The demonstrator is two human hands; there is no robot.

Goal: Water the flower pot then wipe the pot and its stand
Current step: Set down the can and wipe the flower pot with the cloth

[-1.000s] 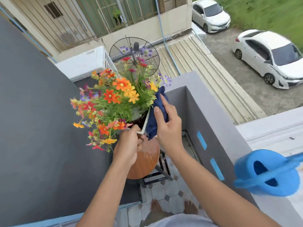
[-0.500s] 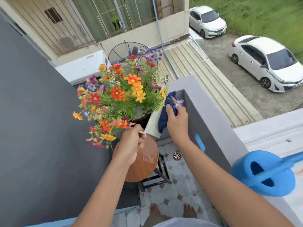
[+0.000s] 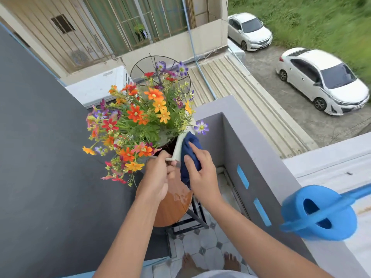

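Brimming with orange flowers, white pot against blue cloth.

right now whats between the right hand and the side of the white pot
The head view shows a dark blue cloth pressed by the right hand against the white pot; nothing else lies between them.

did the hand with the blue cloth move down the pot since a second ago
Yes. The right hand with the cloth has slid down the pot wall, toward the wooden stand top.
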